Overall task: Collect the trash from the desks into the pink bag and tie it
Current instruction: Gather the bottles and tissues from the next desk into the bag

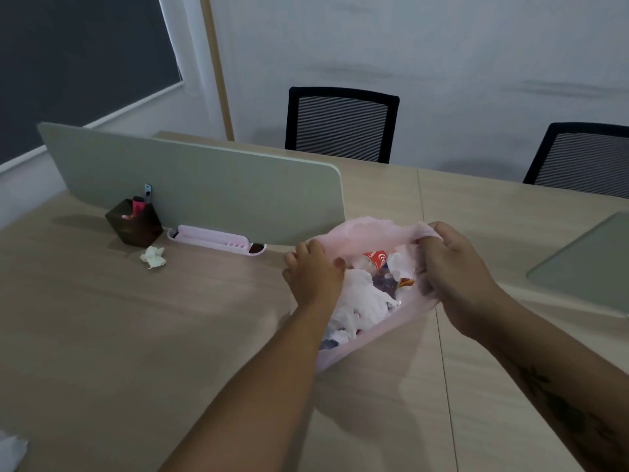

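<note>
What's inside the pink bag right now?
The pink bag holds crumpled white tissues, a red-labelled bottle and a colourful wrapper. Whatever lies beneath is covered by them. The left hand and right hand grip its rim.

— How does the room look?
— A plain pale wall [459,46] runs behind everything. A light wooden strip [218,80] stands upright against it, and at the upper left there is a dark pane [78,56] in a white frame.
— And the furniture?
— A light wood-grain desk [136,335] fills the foreground, its tops joined along thin seams. A grey-green divider panel [204,195] with rounded corners stands on it at the left, and a second panel [585,264] shows at the right edge. At the far side stand two black mesh-backed chairs: the middle chair [340,124] and the right chair [585,161], which is cut by the frame.
— The light?
— Dim and cool, with soft shadows on the wall behind the chairs.
</note>
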`<state>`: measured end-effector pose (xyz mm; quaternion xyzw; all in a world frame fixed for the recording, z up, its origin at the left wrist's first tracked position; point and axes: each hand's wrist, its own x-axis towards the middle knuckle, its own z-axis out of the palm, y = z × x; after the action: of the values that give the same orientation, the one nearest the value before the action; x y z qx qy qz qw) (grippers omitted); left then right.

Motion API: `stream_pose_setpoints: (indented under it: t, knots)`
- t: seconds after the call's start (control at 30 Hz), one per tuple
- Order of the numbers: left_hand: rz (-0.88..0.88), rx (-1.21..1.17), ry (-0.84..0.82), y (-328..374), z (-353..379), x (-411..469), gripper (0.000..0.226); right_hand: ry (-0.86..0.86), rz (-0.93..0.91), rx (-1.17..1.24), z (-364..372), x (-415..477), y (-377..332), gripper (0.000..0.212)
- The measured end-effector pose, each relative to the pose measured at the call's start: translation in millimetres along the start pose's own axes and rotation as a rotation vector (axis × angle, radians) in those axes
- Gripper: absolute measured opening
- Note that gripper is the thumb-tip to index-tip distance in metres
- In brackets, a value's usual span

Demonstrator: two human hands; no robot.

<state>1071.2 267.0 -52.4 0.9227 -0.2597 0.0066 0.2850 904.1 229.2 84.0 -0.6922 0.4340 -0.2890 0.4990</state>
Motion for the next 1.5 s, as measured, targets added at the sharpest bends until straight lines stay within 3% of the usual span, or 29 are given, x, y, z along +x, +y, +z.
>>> stream_pose_setpoints:
  t: [0.1,0.2,0.37,0.5,0.57,0.7,0.77,0.83,0.93,1.0,1.3,1.5]
  knots:
    - [0.046,-0.050,0.035,-11.9,-15.7,13.4,0.019,0.087,-0.013,-0.031,-12.8,7.9,-1.7,0.023]
    - [0.170,-0.167,0.036,-28.7,-41.4,24.6,0.015,0.136,-0.016,-0.059,-22.2,16.1,2.1,0.021]
    - [0.216,-0.283,0.121,-34.1,-92.6,41.1,0.009,0.252,-0.091,-0.105,-27.6,26.4,8.1,0.020]
    - [0.161,0.056,-0.010,-55.7,-95.4,15.4,0.008,0.205,-0.116,-0.132,-30.8,29.2,8.8,0.020]
    - [0.078,0.076,-0.024,-66.5,-101.2,2.7,0.011,0.145,-0.159,-0.188,-34.1,28.8,8.1,0.020]
    - [-0.016,-0.125,0.259,-54.5,-143.2,-2.3,0.020,0.180,-0.286,-0.217,-43.8,25.1,-2.4,0.017]
    - [-0.043,-0.207,0.354,-54.5,-154.7,-16.3,0.022,0.033,-0.233,-0.231,-43.6,19.7,-5.2,0.019]
    - [-0.099,-0.261,0.225,-59.5,-150.5,-41.5,0.022,-0.110,-0.204,-0.189,-42.4,12.0,-6.2,0.022]
    - [-0.233,-0.183,-0.088,-70.2,-122.2,-85.3,0.041,-0.157,-0.192,-0.101,-39.2,1.6,-9.9,0.026]
    - [-0.251,-0.110,-0.172,-81.2,-104.5,-111.0,0.042,-0.191,-0.176,-0.067,-35.0,-4.5,-10.0,0.029]
    - [-0.335,0.125,-0.126,-178.1,-134.9,-174.3,0.039,-0.328,-0.098,-0.015,20.5,-42.7,-7.8,0.027]
    - [-0.548,0.270,-0.186,-269.8,-161.9,-167.2,0.058,-0.324,-0.126,-0.005,64.2,-52.5,-25.2,0.026]
